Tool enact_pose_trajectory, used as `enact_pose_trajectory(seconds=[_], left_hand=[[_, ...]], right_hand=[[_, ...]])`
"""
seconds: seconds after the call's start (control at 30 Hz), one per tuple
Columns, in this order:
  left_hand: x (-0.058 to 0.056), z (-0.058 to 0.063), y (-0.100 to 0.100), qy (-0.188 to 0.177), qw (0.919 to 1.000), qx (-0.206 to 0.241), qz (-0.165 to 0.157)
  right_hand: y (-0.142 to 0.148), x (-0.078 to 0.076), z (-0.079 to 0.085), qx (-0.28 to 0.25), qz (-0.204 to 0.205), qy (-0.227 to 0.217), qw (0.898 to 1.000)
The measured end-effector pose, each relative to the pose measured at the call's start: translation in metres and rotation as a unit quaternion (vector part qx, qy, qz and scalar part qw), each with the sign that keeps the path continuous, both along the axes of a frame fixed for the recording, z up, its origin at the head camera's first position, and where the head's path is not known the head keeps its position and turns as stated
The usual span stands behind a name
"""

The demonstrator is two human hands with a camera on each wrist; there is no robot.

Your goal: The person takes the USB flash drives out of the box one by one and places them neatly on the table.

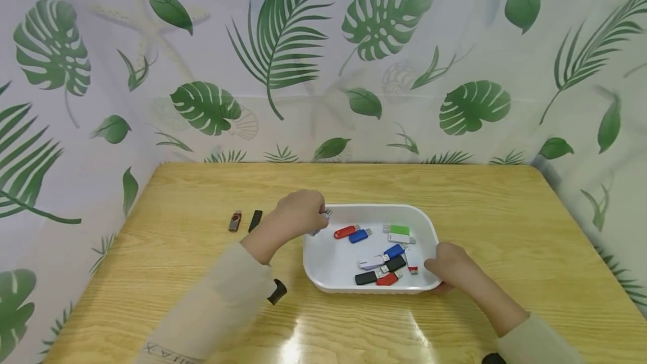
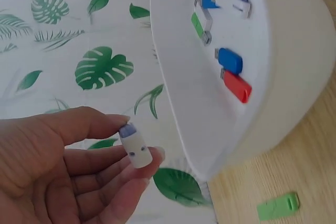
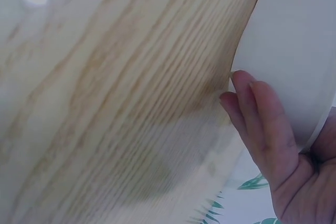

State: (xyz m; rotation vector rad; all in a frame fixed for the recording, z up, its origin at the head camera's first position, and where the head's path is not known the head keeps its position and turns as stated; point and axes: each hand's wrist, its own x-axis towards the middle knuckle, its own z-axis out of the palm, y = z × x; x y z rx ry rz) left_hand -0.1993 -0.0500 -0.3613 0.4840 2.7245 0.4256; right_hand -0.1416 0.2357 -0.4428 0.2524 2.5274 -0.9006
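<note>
My left hand (image 1: 299,212) is over the left end of a white plastic basket (image 1: 328,260). Between thumb and fingers it pinches a white USB flash drive (image 2: 137,149) with a bluish end. At the basket's right end, my right hand (image 1: 452,263) grips the rim, its fingers (image 3: 270,124) lying along the outer wall and the thumb at the top edge. Inside the basket lie several USB flash drives, among them a red one (image 1: 346,232), a blue one (image 1: 358,236), a green one (image 1: 399,230) and a black one (image 1: 366,278).
Left of the basket, a dark-red and silver flash drive (image 1: 235,222) and a black one (image 1: 255,219) lie on the wooden table (image 1: 192,274). A green flash drive (image 2: 278,206) rests beside the basket. Leaf-patterned cloth (image 1: 303,72) hangs behind the table.
</note>
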Motion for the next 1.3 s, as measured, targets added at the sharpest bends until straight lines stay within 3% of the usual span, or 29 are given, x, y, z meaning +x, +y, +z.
enact_pose_trajectory(seconds=[0.23,0.4,0.7,0.83,1.07,1.3], left_hand=[[-0.001,0.002,-0.029,0.007,0.9993,0.016,0.032],[0.000,-0.006,-0.051,-0.006,0.9971,0.042,0.063],[-0.006,-0.016,-0.093,-0.024,0.9876,0.099,0.119],[-0.006,-0.021,-0.112,-0.002,0.9832,0.124,0.133],[-0.008,-0.031,-0.142,0.034,0.9812,0.100,0.162],[-0.012,-0.040,-0.161,0.038,0.9777,0.073,0.193]], right_hand=[[-0.003,0.000,0.000,0.000,-0.002,-0.001,1.000],[-0.005,0.003,-0.003,-0.003,-0.009,-0.019,1.000],[-0.001,0.007,-0.006,-0.010,-0.006,0.003,1.000],[0.000,0.006,-0.005,-0.012,-0.007,0.000,1.000],[-0.002,0.003,-0.002,-0.013,-0.008,0.001,1.000],[-0.003,0.001,-0.001,-0.009,-0.006,-0.002,1.000]])
